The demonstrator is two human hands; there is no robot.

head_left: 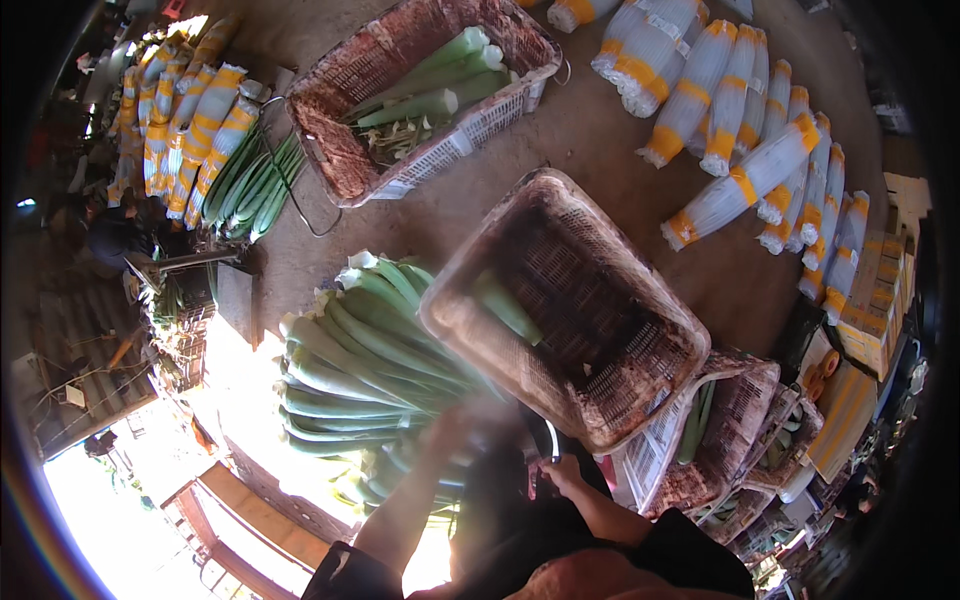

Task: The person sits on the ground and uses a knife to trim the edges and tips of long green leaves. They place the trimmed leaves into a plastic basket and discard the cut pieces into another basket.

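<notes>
My left hand (474,420) is smeared by motion at the right end of a big heap of long green stalks (350,350) with pale ends. Whether its fingers hold a stalk cannot be made out. My right hand (564,472) is closed around the dark handle of a knife (553,440), whose thin, bright, curved blade points up. Just beyond the hands, a dirt-stained plastic crate (470,355) stands tilted across my view. One thick green stalk piece (507,308) lies inside it.
Ahead, another stained crate (350,60) holds several thick stalks. Clear-wrapped bundles with yellow tape (740,185) lie at the far right; similar taped bundles (200,130) stand at the left. More crates (715,450) crowd my right side, near cardboard boxes (875,300).
</notes>
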